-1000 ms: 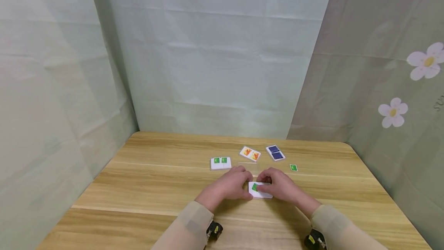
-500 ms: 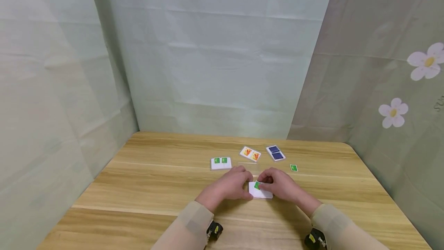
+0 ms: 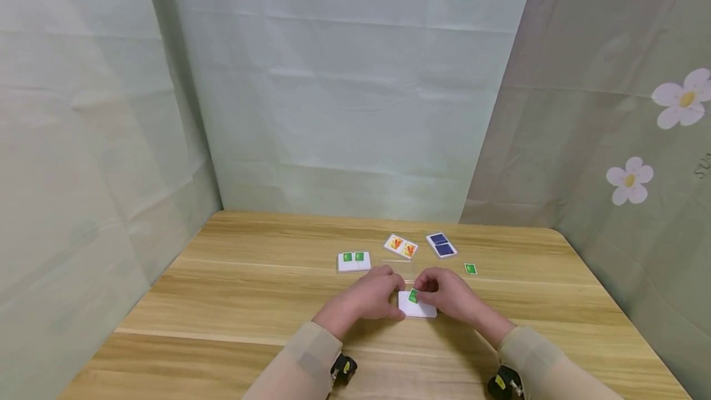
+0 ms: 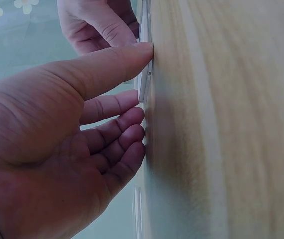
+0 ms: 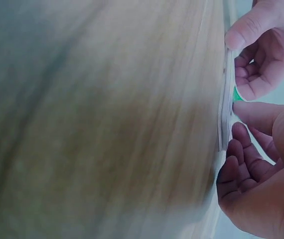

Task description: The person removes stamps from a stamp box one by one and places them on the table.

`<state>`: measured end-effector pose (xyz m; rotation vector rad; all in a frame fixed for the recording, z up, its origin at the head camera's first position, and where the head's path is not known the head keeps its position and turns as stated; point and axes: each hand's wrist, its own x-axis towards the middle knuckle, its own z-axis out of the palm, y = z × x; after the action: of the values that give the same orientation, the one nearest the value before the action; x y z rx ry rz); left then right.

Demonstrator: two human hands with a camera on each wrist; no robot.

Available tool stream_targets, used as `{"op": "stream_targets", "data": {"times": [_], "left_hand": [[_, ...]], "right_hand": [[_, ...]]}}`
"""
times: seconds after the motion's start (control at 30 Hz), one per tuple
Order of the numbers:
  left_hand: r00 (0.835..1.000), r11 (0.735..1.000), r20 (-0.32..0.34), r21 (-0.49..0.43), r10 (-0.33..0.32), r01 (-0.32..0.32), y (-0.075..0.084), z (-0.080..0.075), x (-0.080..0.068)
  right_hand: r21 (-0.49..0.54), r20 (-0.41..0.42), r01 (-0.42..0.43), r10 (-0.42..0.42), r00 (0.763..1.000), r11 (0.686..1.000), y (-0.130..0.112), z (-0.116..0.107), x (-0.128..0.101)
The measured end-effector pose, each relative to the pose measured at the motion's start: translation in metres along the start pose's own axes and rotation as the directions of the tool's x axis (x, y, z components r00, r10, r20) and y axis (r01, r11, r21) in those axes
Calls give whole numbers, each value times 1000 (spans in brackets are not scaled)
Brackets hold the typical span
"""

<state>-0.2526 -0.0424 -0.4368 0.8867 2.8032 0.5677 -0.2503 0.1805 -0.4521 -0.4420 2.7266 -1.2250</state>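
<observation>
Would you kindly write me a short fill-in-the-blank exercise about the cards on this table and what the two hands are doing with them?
1. Both hands touch a white card that bears a small ___ square.
2. The left hand steadies that card's ___ edge.
3. The far card with two blue squares lies to the ___ of the orange-marked card.
4. Everything rests on a ___ table.

Missing words: green; left; right; wooden

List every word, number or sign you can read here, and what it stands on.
"SU": cut-off letters on the right curtain, the rest out of frame.
Cards on the table: pictures only, no readable text.
White card between the hands: green square, too small to read.
</observation>
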Motion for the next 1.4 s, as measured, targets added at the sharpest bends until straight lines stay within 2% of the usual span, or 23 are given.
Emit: {"op": "stream_targets", "data": {"times": [0.33,0.67,1.13,1.4], "left_hand": [[1000,1000,3,-8,-14,14,1,0,1],[1000,1000,5,-22,-21,21,1,0,2],[1000,1000,-1,-16,-25,25,2,1,2],[1000,999,-6,-18,-30,30,3,1,2]], "right_hand": [[13,-32,14,-14,999,1000,-4,-6,-1],[34,-29,74,-73,997,997,-1,-20,-2],[2,-88,-1,2,996,1000,5,-37,-5],[-18,-115,4,-6,993,1000,13,-51,-9]]}}
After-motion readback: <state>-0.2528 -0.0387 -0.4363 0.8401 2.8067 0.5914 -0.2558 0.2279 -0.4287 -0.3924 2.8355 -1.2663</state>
